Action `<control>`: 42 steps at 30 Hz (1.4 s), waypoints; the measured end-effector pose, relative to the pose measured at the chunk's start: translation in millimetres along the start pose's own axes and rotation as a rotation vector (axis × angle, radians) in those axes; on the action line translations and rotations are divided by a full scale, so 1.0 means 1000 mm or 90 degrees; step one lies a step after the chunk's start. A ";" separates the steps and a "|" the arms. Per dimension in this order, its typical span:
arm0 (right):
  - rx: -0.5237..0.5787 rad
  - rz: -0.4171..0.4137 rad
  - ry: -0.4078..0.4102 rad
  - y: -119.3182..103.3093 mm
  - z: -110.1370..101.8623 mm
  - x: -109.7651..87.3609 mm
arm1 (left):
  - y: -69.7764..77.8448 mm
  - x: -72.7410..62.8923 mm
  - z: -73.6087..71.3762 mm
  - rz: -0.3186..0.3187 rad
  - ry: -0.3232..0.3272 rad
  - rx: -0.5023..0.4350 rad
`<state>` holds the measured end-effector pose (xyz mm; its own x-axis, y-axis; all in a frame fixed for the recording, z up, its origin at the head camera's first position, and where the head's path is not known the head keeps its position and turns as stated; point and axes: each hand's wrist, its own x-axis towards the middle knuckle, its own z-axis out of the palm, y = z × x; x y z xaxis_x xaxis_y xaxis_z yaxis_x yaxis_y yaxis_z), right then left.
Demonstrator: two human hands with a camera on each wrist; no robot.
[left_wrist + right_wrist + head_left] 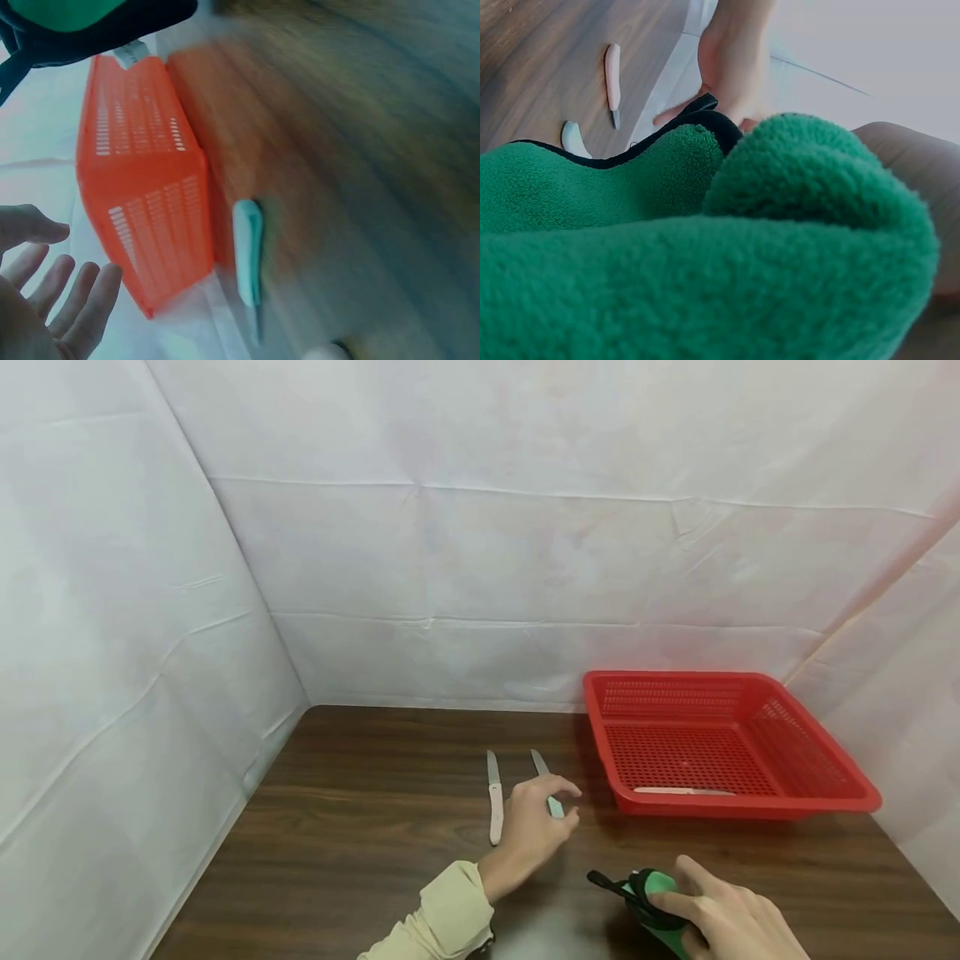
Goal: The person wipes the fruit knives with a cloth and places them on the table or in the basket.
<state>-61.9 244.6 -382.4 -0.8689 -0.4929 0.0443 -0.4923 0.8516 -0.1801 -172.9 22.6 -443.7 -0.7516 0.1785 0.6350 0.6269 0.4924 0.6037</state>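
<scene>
My left hand (531, 822) reaches over the table with its fingers apart and holds nothing. Below it lies a paring knife with a mint-green handle (555, 807), partly covered by the hand in the head view. The left wrist view shows this mint knife (247, 255) on the wood, separate from my spread fingers (94, 300). Just left of the hand is a second paring knife (496, 814) with a pale pink handle, blade pointing away. My right hand (727, 910) grips a folded green fleecy cloth (660, 883) with black edging and a black loop, low at the right.
A red plastic basket (675, 677) with perforated sides stands at the back right of the dark wooden table (360, 810). One light-handled knife (663, 791) lies inside, against its near wall. White sheeting (480, 560) hangs behind and at both sides.
</scene>
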 end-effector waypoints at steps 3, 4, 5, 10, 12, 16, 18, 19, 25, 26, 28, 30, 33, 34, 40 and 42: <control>0.003 0.009 -0.008 0.000 0.000 0.001 | -0.007 -0.007 -0.005 -0.034 0.004 0.009; 0.006 0.013 -0.012 0.000 0.000 0.001 | -0.009 -0.009 -0.006 -0.046 0.004 0.013; 0.008 0.018 -0.018 0.000 0.000 0.001 | -0.012 -0.012 -0.008 -0.057 0.004 0.020; 0.020 0.031 -0.030 0.000 0.000 0.002 | -0.025 -0.022 -0.015 -0.102 -0.004 0.066; 0.023 0.032 -0.027 -0.001 0.000 0.002 | -0.029 -0.025 -0.017 -0.117 -0.017 0.080; 0.023 0.031 -0.019 -0.002 0.000 0.003 | -0.038 -0.030 -0.023 -0.148 -0.048 0.104; 0.021 0.031 -0.017 -0.002 0.000 0.004 | -0.042 -0.032 -0.026 -0.166 -0.059 0.121; 0.021 0.031 -0.017 -0.002 0.000 0.004 | -0.044 -0.033 -0.027 -0.174 -0.064 0.129; 0.013 0.028 -0.019 -0.002 0.001 0.005 | -0.056 -0.037 -0.031 -0.207 -0.087 0.150; 0.013 0.028 -0.020 -0.002 0.001 0.005 | -0.058 -0.038 -0.031 -0.207 -0.089 0.150; 0.012 0.027 -0.023 -0.001 0.002 0.005 | -0.062 -0.040 -0.031 -0.208 -0.093 0.145; 0.014 0.027 -0.027 -0.001 0.002 0.005 | -0.066 -0.041 -0.032 -0.207 -0.095 0.140; 0.018 0.025 -0.032 -0.001 0.003 0.005 | -0.069 -0.041 -0.033 -0.213 -0.098 0.136; 0.019 0.025 -0.034 0.000 0.003 0.006 | -0.070 -0.041 -0.033 -0.216 -0.101 0.138; 0.017 0.028 -0.035 0.000 0.004 0.005 | -0.069 -0.037 -0.037 -0.247 -0.134 0.174; 0.016 0.027 -0.034 0.000 0.005 0.005 | -0.069 -0.035 -0.040 -0.262 -0.143 0.175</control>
<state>-66.0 241.0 -386.7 -0.8850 -0.4653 -0.0160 -0.4526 0.8678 -0.2053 -181.6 -51.3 -488.4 -0.9680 0.0869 0.2354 0.2173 0.7593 0.6133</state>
